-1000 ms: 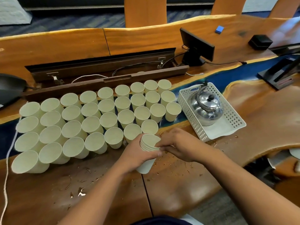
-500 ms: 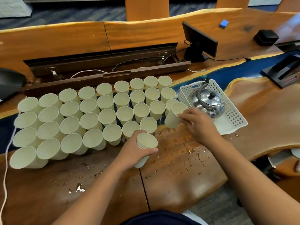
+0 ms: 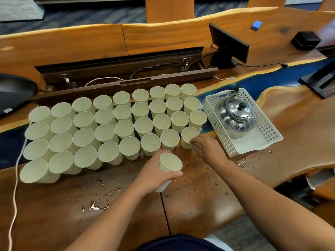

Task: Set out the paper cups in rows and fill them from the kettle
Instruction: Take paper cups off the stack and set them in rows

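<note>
Nearest us, the left hand (image 3: 154, 175) is wrapped around a short stack (image 3: 169, 164) of nested cups, fingers curled round its side, holding it tilted just above the surface (image 3: 54, 214). Water drops and small puddles are scattered all over the wood here, so every cup base set down will land on wet.

Just beyond, the right hand (image 3: 208, 149) has a single cup (image 3: 189, 137) at the right end of the front row, fingertips pinching its near rim. The cup looks to be standing on the surface, though its base is hidden behind the fingers.

To do this well, I'd say: let go only once it sits flat and snug beside its neighbour (image 3: 169, 139), in line with the row. A light paper cup tips easily, and a nudge could shift the packed rows (image 3: 108, 124) behind it. Lift the fingers straight up, not sideways.

The rows run four deep to the left, all cups upright and, as far as I can tell, not filled.

Farther right, the kettle (image 3: 235, 118) waits untouched in a white basket (image 3: 226, 147), lid on. Pouring comes later, once the stack is used up.
</note>
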Tool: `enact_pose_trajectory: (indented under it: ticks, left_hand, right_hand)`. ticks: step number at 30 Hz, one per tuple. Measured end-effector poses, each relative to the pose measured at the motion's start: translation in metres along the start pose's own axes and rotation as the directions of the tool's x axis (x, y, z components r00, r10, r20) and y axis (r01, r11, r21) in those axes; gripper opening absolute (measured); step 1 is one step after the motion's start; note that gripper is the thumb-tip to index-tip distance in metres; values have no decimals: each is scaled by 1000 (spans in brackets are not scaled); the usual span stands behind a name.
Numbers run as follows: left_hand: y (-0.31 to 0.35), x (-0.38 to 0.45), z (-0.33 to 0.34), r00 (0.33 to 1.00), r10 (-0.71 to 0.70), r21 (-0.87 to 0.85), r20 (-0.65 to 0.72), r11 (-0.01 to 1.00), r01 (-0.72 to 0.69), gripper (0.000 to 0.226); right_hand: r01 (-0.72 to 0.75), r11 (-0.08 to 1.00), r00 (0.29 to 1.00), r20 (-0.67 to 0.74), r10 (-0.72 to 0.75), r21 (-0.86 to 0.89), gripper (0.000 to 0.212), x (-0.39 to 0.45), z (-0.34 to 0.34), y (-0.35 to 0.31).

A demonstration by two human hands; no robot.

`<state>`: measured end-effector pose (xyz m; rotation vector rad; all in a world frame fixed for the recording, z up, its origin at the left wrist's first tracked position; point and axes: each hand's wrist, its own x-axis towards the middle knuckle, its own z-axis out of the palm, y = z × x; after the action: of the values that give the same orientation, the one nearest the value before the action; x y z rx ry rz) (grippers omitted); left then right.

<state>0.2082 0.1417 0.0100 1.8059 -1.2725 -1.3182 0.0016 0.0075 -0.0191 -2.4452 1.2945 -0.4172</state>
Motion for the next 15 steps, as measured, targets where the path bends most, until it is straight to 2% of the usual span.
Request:
enact_pose_trajectory:
  ticks: [15]
  left_hand:
    - [6, 3, 0, 1000, 20, 1, 3, 1000, -20, 76]
  right_hand:
    - [13, 1000, 1000, 25, -13, 23, 17, 6, 0, -4]
